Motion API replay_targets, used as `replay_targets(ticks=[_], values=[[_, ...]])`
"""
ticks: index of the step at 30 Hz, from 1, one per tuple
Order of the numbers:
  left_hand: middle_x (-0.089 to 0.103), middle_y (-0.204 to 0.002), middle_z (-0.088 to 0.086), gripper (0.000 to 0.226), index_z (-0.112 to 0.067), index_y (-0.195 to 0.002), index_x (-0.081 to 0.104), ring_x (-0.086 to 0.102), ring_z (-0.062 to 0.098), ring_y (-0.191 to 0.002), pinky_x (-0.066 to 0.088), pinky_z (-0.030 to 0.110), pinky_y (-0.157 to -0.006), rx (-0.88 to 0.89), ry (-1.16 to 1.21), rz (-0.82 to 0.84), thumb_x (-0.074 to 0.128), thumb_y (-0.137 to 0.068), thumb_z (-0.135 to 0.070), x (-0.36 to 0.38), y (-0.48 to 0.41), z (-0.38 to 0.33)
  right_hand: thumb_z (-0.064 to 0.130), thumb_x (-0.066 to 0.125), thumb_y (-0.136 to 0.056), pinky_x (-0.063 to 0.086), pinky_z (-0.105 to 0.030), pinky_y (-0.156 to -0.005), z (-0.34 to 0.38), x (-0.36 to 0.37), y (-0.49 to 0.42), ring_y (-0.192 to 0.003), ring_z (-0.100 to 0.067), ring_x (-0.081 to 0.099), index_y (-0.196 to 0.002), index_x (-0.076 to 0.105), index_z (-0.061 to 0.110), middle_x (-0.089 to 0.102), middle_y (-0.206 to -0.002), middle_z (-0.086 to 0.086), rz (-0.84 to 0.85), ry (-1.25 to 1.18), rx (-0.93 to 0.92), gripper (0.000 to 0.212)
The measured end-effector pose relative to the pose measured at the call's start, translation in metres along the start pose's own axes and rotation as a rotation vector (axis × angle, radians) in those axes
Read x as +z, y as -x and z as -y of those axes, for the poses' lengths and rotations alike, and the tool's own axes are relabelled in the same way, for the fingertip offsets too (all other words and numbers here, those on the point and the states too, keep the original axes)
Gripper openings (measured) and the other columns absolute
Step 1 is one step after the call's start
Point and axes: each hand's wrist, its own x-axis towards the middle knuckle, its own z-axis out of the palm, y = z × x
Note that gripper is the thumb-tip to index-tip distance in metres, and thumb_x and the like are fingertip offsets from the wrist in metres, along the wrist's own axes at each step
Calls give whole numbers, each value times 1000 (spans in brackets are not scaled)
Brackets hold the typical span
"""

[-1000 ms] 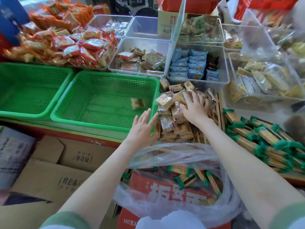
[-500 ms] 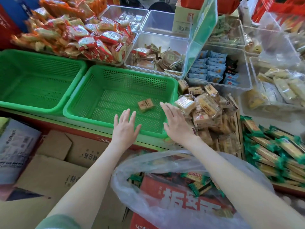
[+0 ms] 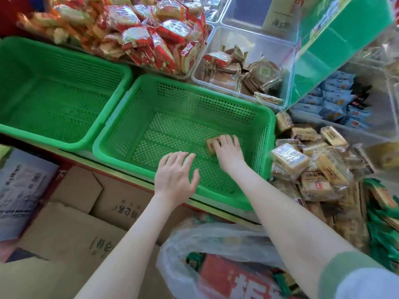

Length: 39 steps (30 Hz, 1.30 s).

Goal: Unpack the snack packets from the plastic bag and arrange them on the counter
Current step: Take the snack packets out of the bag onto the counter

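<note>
Right hand (image 3: 228, 154) touches snack packet (image 3: 210, 145) — left hand (image 3: 176, 175) nearby, apart.

We stretch both bare forearms forward, our left hand (image 3: 176, 175) palm down with fingers spread and relaxed, our right hand (image 3: 227, 153) farther ahead, palm down, fingertips bent downward.

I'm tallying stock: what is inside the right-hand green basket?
One tan snack packet lies in the green basket, the right hand resting on it. The hand hides part of the packet and the mesh beneath, so anything there cannot be seen.
</note>
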Motion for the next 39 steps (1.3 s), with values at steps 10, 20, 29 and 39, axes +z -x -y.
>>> replay_targets(ticks=[10,20,29,39], values=[[67,-110,15,48,0,-117,64,65,32,-99,50,44,-91,18,79,48,39,-89,-29,-11,-3,-18,22,69,-79,31,-39,-104,-5,-23,1,-121,-31,43,-131,41,5,45,-130,-13,6,-12,-50,62],[57,-110,23,46,10,-132,43,53,36,-101,46,47,-92,-26,354,-164,50,-89,-6,-29,-7,-163,26,68,-85,36,-21,-74,-111,-100,203,-91,-15,46,-128,42,8,51,-112,-5,-605,-880,180,53],[50,-128,22,47,3,-135,41,42,32,-119,37,46,-104,145,397,-120,37,-93,-19,0,28,-259,29,71,-84,43,-31,-80,-220,28,296,-99,-24,53,-121,35,13,52,-113,-9,-586,-954,539,54],[44,-137,20,44,0,-137,43,44,37,-126,33,46,-108,253,272,-62,39,-98,-22,12,107,-273,28,60,-91,19,-44,-110,-216,67,327,-136,-28,29,-131,48,11,37,-145,-12,-493,-657,299,45]])
